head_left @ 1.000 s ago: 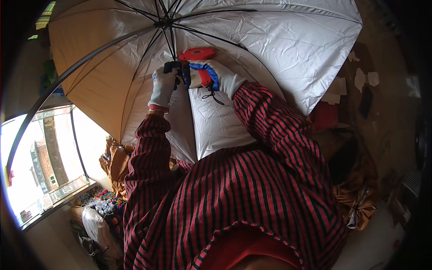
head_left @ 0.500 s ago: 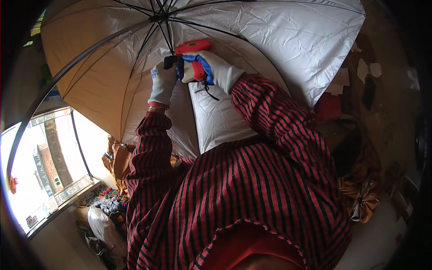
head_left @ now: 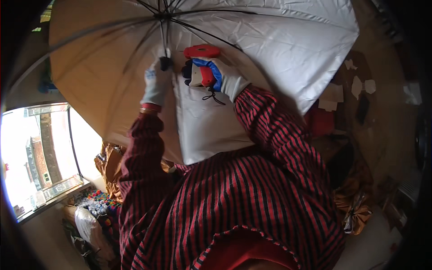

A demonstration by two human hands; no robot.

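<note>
The open umbrella (head_left: 288, 49) spreads across the far side, its silvery canopy (head_left: 216, 130) probably light, soft and slick, the thin black ribs (head_left: 209, 34) likely stiff but easily bent; a hold near the hub (head_left: 163, 16) should be steadiest. The left hand (head_left: 156, 83) is near side of that hub; blur hides whether its fingers are clamped. The right hand (head_left: 226, 77) has fingers wrapped round a red handheld tool (head_left: 201, 51), probably hard plastic.
</note>
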